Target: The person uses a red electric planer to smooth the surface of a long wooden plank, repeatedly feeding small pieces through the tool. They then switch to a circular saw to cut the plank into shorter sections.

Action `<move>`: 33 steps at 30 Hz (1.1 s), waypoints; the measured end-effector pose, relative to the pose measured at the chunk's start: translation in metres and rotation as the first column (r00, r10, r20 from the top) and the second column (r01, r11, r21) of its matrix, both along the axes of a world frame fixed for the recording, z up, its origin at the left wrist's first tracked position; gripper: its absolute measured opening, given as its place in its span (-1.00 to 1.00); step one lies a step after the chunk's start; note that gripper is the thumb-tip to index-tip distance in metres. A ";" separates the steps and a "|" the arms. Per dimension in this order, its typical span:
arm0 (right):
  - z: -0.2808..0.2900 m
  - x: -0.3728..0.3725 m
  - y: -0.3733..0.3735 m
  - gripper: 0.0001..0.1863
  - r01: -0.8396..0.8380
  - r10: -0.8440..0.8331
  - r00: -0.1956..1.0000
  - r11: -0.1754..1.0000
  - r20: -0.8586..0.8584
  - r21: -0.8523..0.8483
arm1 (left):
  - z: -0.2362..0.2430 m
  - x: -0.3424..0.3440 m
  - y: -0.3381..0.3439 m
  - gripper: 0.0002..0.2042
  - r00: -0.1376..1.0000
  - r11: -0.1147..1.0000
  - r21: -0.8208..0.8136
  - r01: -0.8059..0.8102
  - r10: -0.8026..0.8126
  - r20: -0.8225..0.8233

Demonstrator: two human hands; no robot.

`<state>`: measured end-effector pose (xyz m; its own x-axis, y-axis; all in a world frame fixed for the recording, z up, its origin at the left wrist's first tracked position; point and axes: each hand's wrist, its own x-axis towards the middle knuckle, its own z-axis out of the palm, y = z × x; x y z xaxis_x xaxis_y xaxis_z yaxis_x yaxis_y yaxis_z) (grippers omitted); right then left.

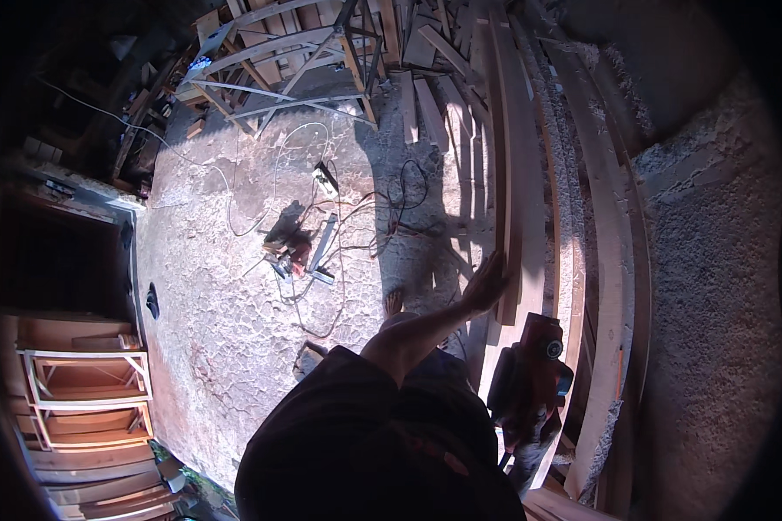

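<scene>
My left hand (487,285) lies against the side of a long brown wooden beam (510,286), close to its near end. The fingers look stretched out along the wood, not wrapped round it. To the right of that beam end sits a red and black power planer (530,369) with a round knob, on a long pale plank. Deep shadow covers the lower part of the planer. I cannot make out my right hand; the dark clothing and shadow there show no clear fingers.
Long boards with shavings (593,122) run along the right, beside a rough wall (712,330). On the floor ahead lie tools (291,252), tangled cables (400,204) and a white power strip (326,180). A wooden trestle frame (295,78) stands far off; wooden frames (87,378) stand left.
</scene>
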<state>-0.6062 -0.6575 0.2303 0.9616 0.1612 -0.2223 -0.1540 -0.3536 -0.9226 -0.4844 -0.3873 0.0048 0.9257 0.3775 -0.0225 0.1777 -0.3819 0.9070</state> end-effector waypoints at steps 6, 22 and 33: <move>-0.010 0.030 0.071 -0.55 -0.302 0.299 0.953 0.949 -0.044 -0.085 | -0.047 -0.176 0.034 -0.19 0.872 0.911 -0.389 -0.139 -0.074 -0.484; -0.104 0.035 0.400 -0.33 -0.880 0.970 -0.182 -0.233 -0.160 -0.414 | -0.085 -0.466 0.073 -0.10 0.501 0.674 -0.203 -0.711 0.282 -0.818; -0.242 -0.115 0.549 -0.45 -0.431 0.634 -0.654 -0.761 -0.412 -0.485 | -0.052 -0.492 0.021 -0.06 0.351 0.221 -0.299 -0.928 0.254 -0.901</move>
